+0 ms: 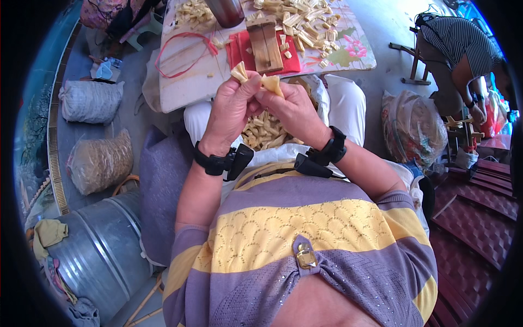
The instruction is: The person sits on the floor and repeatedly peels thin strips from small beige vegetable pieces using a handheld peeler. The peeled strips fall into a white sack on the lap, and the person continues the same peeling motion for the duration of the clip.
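Above my lap, my left hand (231, 108) pinches a pale yellow folded strip (239, 72) between thumb and fingers; its fanned end points up. Close against it, my right hand (293, 109) grips another pale yellow strip (273, 85), flared at its end. Whether the two are one piece is hidden by my fingers. Below my hands lies a lined container (322, 96) between my knees, filled with similar yellow pieces (267, 133). Just beyond, a slotted wooden block (263, 45) rests on a red cloth (237, 51) with small bits around it.
The table (184, 92) bears loose yellow pieces (310, 24), a dark cup (226, 12) and a red strap loop (157, 61). At left are a white sack (92, 101), a clear filled bag (102, 161) and a metal drum (102, 249). Another person (457, 45) bends at right beside a bulging bag (414, 126).
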Demonstrator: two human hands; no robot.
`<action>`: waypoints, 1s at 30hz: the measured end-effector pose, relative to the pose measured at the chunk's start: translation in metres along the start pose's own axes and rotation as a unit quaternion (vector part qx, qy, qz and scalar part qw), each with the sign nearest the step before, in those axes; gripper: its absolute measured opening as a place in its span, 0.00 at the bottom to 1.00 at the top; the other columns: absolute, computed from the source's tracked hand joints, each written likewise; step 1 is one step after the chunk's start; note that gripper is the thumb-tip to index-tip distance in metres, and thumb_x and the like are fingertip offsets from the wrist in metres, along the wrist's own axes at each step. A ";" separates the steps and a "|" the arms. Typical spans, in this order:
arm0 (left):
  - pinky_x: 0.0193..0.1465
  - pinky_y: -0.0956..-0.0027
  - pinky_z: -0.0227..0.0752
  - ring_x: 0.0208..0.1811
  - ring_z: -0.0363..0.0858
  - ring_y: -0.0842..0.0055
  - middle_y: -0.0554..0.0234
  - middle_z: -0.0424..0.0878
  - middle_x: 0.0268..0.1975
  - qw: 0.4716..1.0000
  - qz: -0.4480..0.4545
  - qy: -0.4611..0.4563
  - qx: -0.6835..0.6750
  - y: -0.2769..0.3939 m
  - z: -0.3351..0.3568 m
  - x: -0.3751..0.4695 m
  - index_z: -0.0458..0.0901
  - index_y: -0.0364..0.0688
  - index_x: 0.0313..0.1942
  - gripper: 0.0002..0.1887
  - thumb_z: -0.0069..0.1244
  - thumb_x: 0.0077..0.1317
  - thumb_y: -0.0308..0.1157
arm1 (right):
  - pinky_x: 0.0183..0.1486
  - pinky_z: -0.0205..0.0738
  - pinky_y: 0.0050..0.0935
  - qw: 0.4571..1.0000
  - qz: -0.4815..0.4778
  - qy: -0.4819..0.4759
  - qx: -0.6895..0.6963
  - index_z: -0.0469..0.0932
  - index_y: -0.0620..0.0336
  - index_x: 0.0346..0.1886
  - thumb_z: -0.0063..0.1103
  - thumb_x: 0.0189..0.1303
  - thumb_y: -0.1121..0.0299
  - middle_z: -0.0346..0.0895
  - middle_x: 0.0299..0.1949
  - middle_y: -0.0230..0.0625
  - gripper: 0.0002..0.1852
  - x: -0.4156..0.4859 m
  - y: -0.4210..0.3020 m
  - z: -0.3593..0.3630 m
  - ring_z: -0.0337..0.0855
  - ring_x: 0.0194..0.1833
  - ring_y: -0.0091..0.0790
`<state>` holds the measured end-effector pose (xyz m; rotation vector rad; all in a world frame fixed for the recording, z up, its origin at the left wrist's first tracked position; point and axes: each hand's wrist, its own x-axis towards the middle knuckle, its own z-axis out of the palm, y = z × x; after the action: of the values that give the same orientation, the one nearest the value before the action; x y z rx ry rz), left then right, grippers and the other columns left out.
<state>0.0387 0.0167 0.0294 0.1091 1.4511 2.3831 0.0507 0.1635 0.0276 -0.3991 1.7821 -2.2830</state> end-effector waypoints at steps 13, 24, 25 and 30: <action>0.32 0.77 0.69 0.28 0.72 0.86 0.69 0.75 0.27 0.935 0.079 0.095 0.332 -0.017 -0.023 0.008 0.76 0.37 0.41 0.06 0.43 0.69 0.29 | 0.34 0.70 0.42 0.945 -0.033 0.028 -0.324 0.75 0.65 0.36 0.52 0.63 0.61 0.76 0.28 0.54 0.14 0.006 -0.004 -0.017 0.76 0.32 0.56; 0.39 0.72 0.72 0.35 0.81 0.77 0.58 0.84 0.33 0.891 0.043 -0.078 0.446 -0.004 -0.004 -0.005 0.81 0.34 0.40 0.09 0.55 0.59 0.26 | 0.31 0.70 0.39 0.935 0.019 -0.166 -0.312 0.78 0.68 0.34 0.54 0.62 0.55 0.75 0.25 0.55 0.20 0.021 0.001 -0.037 0.75 0.24 0.45; 0.36 0.74 0.71 0.32 0.79 0.81 0.62 0.83 0.30 0.904 0.026 -0.094 0.417 -0.005 -0.005 -0.008 0.82 0.35 0.39 0.08 0.55 0.60 0.27 | 0.31 0.70 0.38 0.927 0.045 -0.204 -0.312 0.78 0.68 0.34 0.55 0.62 0.56 0.75 0.25 0.54 0.19 0.020 -0.001 -0.037 0.74 0.23 0.43; 0.21 0.81 0.59 0.19 0.67 0.90 0.77 0.73 0.21 0.906 -0.168 -0.173 0.349 0.035 0.008 -0.019 0.81 0.38 0.35 0.08 0.54 0.63 0.34 | 0.28 0.65 0.23 0.959 0.096 -0.221 -0.152 0.79 0.67 0.39 0.54 0.64 0.64 0.74 0.23 0.26 0.13 0.006 -0.016 -0.033 0.69 0.26 0.17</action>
<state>0.0496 0.0024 0.0657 0.3969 1.8772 1.4011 0.0336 0.1955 0.0363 -0.6934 1.8340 -1.6292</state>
